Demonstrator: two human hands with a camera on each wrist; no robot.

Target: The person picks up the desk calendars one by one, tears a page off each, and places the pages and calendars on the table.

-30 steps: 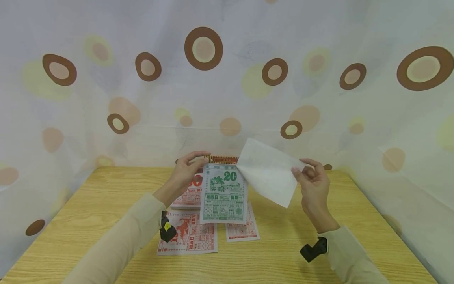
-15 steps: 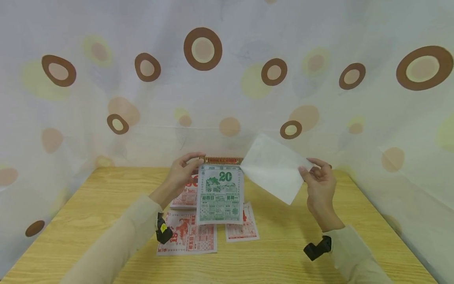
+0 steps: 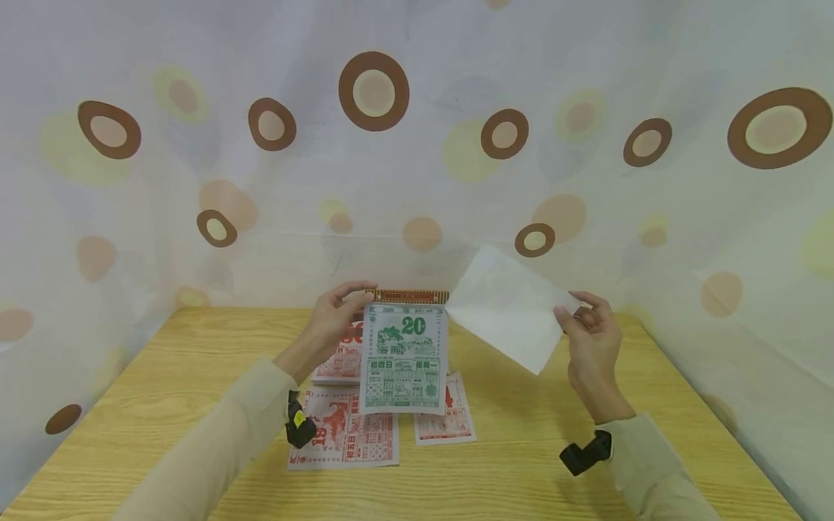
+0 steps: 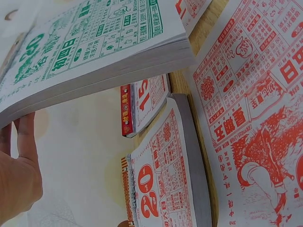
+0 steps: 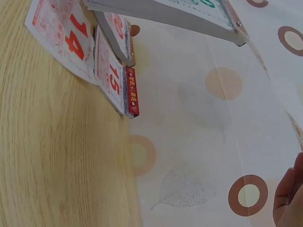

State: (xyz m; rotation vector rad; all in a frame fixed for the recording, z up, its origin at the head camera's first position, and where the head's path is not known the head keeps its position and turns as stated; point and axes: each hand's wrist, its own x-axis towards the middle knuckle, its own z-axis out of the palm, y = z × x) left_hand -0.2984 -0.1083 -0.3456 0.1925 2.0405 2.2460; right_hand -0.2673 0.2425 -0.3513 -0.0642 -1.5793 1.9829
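Observation:
A thick tear-off calendar [image 3: 404, 369] printed in green, with a large 20, is held up above the table. My left hand [image 3: 326, 325] grips its top left corner at the red and gold binding strip [image 3: 407, 297]. My right hand [image 3: 594, 351] pinches one corner of a white paper sheet [image 3: 511, 315], drawn out to the right. The sheet's left tip meets the strip's right end; whether it is still joined there, I cannot tell. In the left wrist view the pad's thick page edge [image 4: 128, 66] shows above my fingers.
Below lie a loose red-printed sheet [image 3: 371, 441] numbered 19 and another sheet [image 5: 71, 42] numbered 14. Two more calendar pads, a red 20 [image 4: 163, 179] and a red 15 [image 5: 111, 75], lie on the wooden table [image 3: 508, 477]. A patterned cloth [image 3: 417, 181] hangs behind.
Over the last second the calendar and my left hand have shifted slightly left. My right hand has moved right, drawing the sheet farther from the pad; since half a second ago little differs.

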